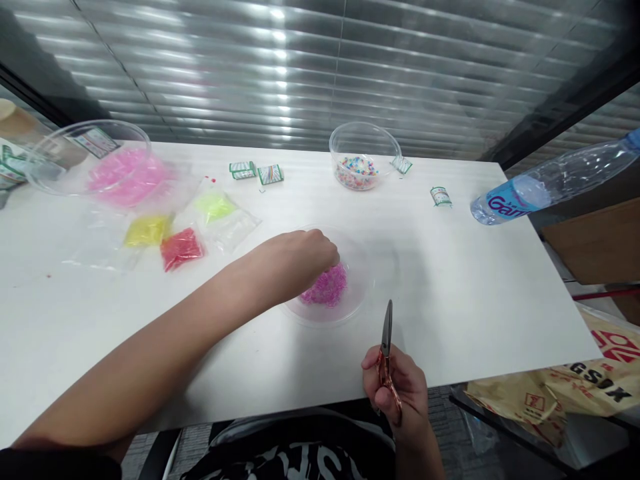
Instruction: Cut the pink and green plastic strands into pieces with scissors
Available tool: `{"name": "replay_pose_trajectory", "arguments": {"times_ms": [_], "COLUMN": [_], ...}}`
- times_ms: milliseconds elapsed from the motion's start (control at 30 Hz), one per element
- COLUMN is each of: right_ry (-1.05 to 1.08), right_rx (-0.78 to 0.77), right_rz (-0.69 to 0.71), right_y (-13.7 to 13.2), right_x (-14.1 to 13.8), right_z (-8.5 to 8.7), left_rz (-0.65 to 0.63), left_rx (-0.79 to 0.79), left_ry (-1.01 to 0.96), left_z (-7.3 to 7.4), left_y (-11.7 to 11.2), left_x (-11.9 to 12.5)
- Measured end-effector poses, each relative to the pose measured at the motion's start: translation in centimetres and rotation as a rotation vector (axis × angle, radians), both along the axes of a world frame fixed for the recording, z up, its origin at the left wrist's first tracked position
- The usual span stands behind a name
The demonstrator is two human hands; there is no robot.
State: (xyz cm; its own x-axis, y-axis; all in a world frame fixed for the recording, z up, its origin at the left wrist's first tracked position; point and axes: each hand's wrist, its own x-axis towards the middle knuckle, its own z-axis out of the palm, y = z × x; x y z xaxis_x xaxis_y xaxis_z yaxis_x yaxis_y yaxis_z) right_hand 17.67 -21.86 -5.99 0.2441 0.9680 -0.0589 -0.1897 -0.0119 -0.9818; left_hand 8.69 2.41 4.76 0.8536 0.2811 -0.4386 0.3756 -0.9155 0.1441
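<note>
One pair of scissors [387, 327] clamped in right hand [407, 383] — left hand [313, 257] (grip unclear) at one pink heap [329, 288]

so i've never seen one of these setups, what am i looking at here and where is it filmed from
There is no machine here: a person is working with two bare hands. The single picture comes from a camera worn on their head, looking forward and down at a white table.

The right hand holds scissors, blades pointing away from the person. The left hand is at a pile of pink bits on a round clear dish; its fingertips are hidden, so I can't tell whether it grips anything.

Farther back stand a clear bowl of multicoloured beads and a plastic bottle. Yellow and red packets lie to the left.
</note>
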Motion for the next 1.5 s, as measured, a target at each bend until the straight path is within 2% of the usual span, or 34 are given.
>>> {"name": "replay_pose_trajectory", "arguments": {"times_ms": [267, 533, 800, 1133, 1500], "right_ry": [0.003, -0.007, -0.001, -0.003, -0.001], "right_rx": [-0.023, -0.025, -0.043, -0.072, -0.072], "right_rz": [-0.005, -0.005, -0.011, -0.012, -0.017], "right_y": [0.0, 0.0, 0.0, -0.2, -0.1], "right_x": [0.1, 0.1, 0.1, 0.2, 0.2], "right_z": [0.1, 0.2, 0.1, -0.1, -0.1], "left_rz": [0.092, 0.132, 0.163, 0.161, 0.034], "left_rx": [-0.036, -0.028, -0.121, -0.141, -0.076], "left_ry": [-0.028, -0.075, -0.122, -0.169, 0.042], "left_z": [1.1, 0.5, 0.9, 0.8, -0.1], "left_y": [0.1, -0.1, 0.4, 0.5, -0.3], "left_x": [-0.4, -0.7, -0.9, -1.1, 0.0]}}
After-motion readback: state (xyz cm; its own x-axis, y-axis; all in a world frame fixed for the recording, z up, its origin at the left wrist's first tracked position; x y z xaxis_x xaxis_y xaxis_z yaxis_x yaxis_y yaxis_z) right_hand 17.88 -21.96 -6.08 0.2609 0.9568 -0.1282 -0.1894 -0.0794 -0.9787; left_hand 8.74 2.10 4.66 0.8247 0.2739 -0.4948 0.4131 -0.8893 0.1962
